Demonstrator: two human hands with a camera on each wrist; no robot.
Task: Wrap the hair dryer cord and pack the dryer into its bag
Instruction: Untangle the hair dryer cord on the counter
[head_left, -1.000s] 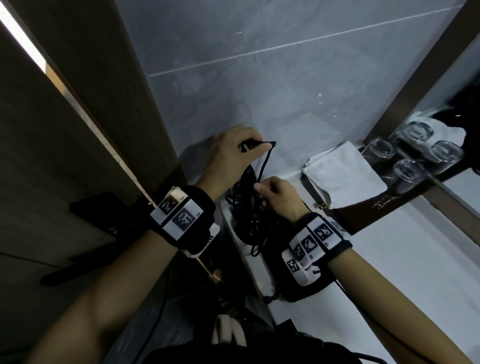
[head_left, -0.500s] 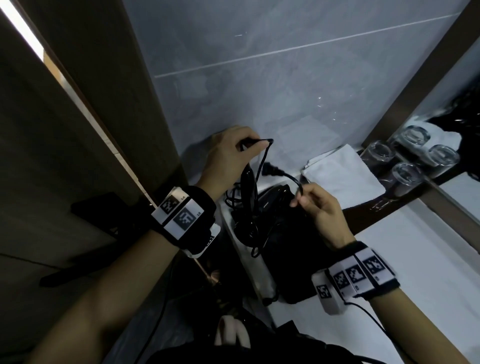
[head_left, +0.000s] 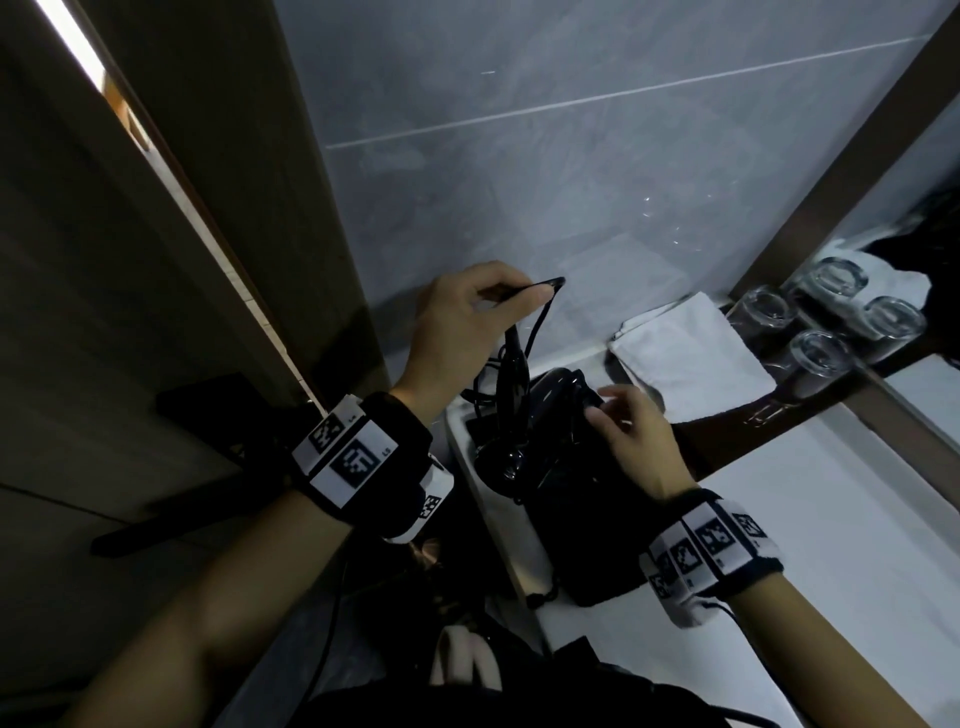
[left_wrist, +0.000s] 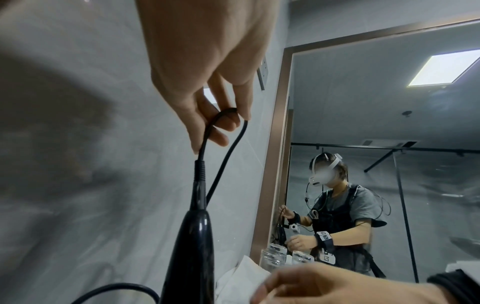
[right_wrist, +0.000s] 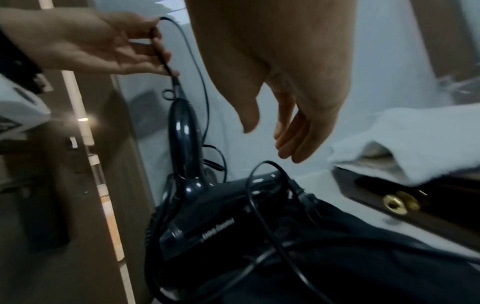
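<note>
A glossy black hair dryer (head_left: 511, 415) (right_wrist: 185, 131) stands with its handle up at the counter's left end, its body lying on a black fabric bag (head_left: 597, 530) (right_wrist: 363, 257). My left hand (head_left: 467, 322) (left_wrist: 207, 82) pinches the black cord (left_wrist: 221, 127) just above the handle, holding a loop of it. Loose cord (right_wrist: 262, 205) and the plug end lie across the dryer body. My right hand (head_left: 628, 431) (right_wrist: 291, 102) hovers over the dryer body with fingers relaxed, holding nothing.
A folded white towel (head_left: 691, 353) (right_wrist: 415, 139) lies on a dark tray at the back right. Upturned glasses (head_left: 815, 353) stand by the mirror (left_wrist: 389, 144). A grey tiled wall is behind, a dark wooden door frame (head_left: 234, 208) to the left. The white counter (head_left: 831, 519) extends right.
My right hand let go of the cord end it held up to the right and came back down over the dryer body. The left hand stays, pinching the cord.
</note>
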